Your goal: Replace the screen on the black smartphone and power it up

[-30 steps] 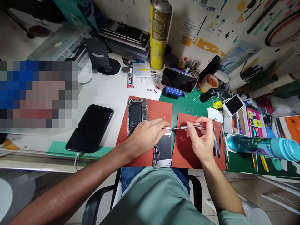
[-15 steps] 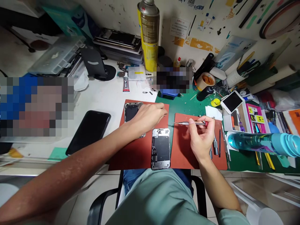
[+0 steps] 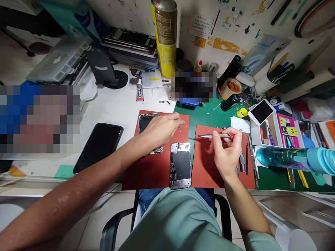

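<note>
My right hand (image 3: pixel 226 153) grips a slim metal screwdriver (image 3: pixel 213 136) with a red end cap, held level above the right red mat (image 3: pixel 205 170), tip pointing left. My left hand (image 3: pixel 161 129) lies over an opened phone body (image 3: pixel 146 120) on the left red mat (image 3: pixel 146 172). Its fingertips are bunched together near the mat's upper right; the back of the hand hides whether they pinch anything. A second phone part (image 3: pixel 180 165) with exposed metal plates lies between the two mats, clear of both hands.
A black phone (image 3: pixel 99 146) lies to the left, cable attached. Spare drivers (image 3: pixel 242 162) rest at the right mat's edge. A blue bottle (image 3: pixel 288 158) lies at right, near a white phone (image 3: pixel 261 111). A yellow spray can (image 3: pixel 164 38) and glue tube (image 3: pixel 139 93) stand behind.
My left hand left the screwdriver tip over the lower phone part and moved up-left over the opened phone body. The screwdriver lifted slightly and stays level.
</note>
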`<action>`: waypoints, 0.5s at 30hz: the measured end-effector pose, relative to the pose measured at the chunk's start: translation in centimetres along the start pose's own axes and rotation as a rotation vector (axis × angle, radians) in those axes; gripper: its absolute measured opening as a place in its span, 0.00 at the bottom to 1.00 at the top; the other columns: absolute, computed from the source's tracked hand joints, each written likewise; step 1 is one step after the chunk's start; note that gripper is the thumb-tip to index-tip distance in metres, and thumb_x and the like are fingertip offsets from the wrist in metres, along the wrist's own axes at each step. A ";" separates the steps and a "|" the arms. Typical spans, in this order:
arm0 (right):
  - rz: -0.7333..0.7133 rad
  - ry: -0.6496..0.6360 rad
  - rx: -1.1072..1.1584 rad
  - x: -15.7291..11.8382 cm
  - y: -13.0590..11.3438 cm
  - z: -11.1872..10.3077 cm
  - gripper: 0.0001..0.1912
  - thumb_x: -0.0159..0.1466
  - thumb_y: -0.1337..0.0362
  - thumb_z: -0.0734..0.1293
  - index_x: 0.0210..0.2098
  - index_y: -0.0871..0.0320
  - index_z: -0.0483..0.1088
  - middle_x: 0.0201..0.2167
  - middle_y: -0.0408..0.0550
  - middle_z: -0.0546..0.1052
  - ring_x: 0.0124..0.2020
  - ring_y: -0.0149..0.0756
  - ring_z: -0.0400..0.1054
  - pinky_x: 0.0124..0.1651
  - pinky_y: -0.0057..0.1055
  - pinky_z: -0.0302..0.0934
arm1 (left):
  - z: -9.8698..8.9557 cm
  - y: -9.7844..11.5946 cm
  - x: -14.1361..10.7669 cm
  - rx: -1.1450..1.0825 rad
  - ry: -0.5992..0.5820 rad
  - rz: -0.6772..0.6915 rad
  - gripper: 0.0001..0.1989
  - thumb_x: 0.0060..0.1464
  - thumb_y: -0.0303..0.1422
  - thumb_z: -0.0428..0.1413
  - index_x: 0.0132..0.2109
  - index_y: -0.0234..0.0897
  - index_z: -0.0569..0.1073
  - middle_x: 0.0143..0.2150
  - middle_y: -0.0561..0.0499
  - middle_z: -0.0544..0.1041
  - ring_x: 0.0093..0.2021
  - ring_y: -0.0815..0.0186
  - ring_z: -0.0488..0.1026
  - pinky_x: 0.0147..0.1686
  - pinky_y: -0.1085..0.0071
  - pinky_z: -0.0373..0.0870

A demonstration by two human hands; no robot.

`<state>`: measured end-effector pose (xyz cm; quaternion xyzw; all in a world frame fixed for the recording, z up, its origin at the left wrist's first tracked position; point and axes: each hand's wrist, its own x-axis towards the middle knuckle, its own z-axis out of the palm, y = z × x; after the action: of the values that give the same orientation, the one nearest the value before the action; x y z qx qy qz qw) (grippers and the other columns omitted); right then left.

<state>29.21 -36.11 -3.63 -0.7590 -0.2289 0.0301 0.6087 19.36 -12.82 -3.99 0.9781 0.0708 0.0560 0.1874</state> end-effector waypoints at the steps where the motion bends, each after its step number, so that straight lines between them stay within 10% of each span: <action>1: -0.011 -0.004 -0.016 -0.1 0.0 0.0 0.14 0.72 0.56 0.73 0.44 0.50 0.63 0.27 0.34 0.70 0.24 0.31 0.72 0.30 0.29 0.68 | -0.4 0.1 -0.5 0.003 0.024 -0.025 0.19 0.74 0.32 0.48 0.54 0.39 0.84 0.48 0.45 0.83 0.39 0.60 0.80 0.37 0.64 0.71; 6: -0.084 -0.045 -0.105 -0.6 -0.3 -0.3 0.12 0.71 0.59 0.74 0.44 0.51 0.66 0.34 0.38 0.74 0.27 0.32 0.76 0.31 0.30 0.71 | -1.2 1.7 -5.4 -0.055 0.311 -0.080 0.15 0.77 0.32 0.50 0.58 0.35 0.79 0.50 0.46 0.84 0.47 0.58 0.82 0.44 0.64 0.76; 15: -0.084 -0.034 -0.158 -6.4 -0.7 -3.7 0.11 0.66 0.68 0.78 0.38 0.54 0.72 0.38 0.46 0.85 0.31 0.35 0.80 0.32 0.31 0.76 | 2.1 5.7 -13.4 -0.120 0.521 0.204 0.07 0.66 0.18 0.60 0.43 0.34 0.73 0.31 0.52 0.78 0.28 0.66 0.75 0.31 0.66 0.75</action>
<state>24.47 -41.87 -3.48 -0.7939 -0.2724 -0.0009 0.5436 7.11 -20.91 -4.90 0.9200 0.0142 0.3280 0.2139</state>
